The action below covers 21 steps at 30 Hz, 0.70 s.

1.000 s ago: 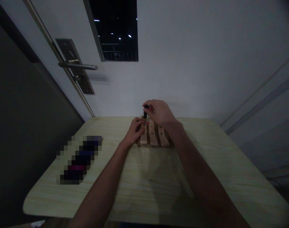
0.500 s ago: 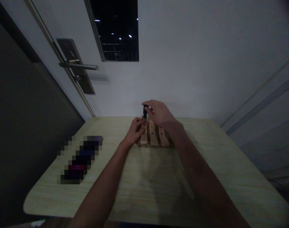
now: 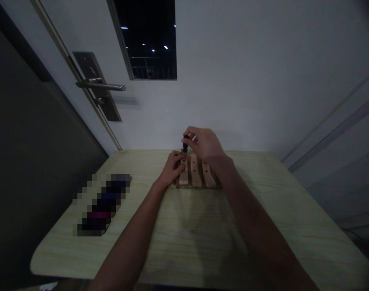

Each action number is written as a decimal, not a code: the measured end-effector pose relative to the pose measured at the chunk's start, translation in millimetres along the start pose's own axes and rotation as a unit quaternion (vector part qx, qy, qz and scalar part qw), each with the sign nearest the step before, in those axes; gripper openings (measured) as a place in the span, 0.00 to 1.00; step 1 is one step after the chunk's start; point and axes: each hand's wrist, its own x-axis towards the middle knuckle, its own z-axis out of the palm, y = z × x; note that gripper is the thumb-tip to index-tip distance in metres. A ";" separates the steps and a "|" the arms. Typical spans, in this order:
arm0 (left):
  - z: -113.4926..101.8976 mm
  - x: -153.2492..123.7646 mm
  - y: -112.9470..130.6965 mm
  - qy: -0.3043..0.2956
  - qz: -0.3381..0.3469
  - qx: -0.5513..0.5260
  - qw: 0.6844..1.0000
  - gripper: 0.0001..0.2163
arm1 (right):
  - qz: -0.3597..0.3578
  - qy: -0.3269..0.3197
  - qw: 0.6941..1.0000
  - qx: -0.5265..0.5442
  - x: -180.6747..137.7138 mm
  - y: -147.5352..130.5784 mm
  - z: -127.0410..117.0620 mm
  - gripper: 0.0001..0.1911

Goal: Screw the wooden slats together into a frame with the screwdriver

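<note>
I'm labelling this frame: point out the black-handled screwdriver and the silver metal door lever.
Black-handled screwdriver (image 3: pixel 185 148): head view, on its handle.
Silver metal door lever (image 3: pixel 104 86): head view, middle of its bar.

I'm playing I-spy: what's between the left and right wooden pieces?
In the head view, another wooden piece lies between the left piece and the right piece, with gaps beside it.

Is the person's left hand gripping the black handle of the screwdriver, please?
No, the right hand grips the screwdriver by its handle, while the left hand touches the leftmost wooden piece.
</note>
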 end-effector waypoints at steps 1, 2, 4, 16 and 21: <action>0.0 0.0 0.0 0.000 -0.001 -0.001 1.000 0.12 | 0.003 -0.002 1.000 -0.001 -0.1 -0.5 -0.7 0.09; 0.1 0.0 0.0 0.001 -0.003 -0.003 1.000 0.12 | 0.005 -0.004 1.000 -0.004 -0.3 -1.2 -1.4 0.10; 0.4 -0.2 0.3 0.004 -0.006 -0.007 1.000 0.12 | 0.005 -0.009 1.000 -0.015 -1.3 -3.2 -3.1 0.11; 0.4 -0.1 1.7 0.003 -0.009 -0.009 1.000 0.11 | 0.012 -0.004 1.000 -0.012 -1.7 -3.2 -3.9 0.08; 0.2 -0.3 -0.6 0.005 0.000 -0.004 1.000 0.12 | 0.024 0.004 1.000 -0.016 -1.1 -1.6 0.5 0.07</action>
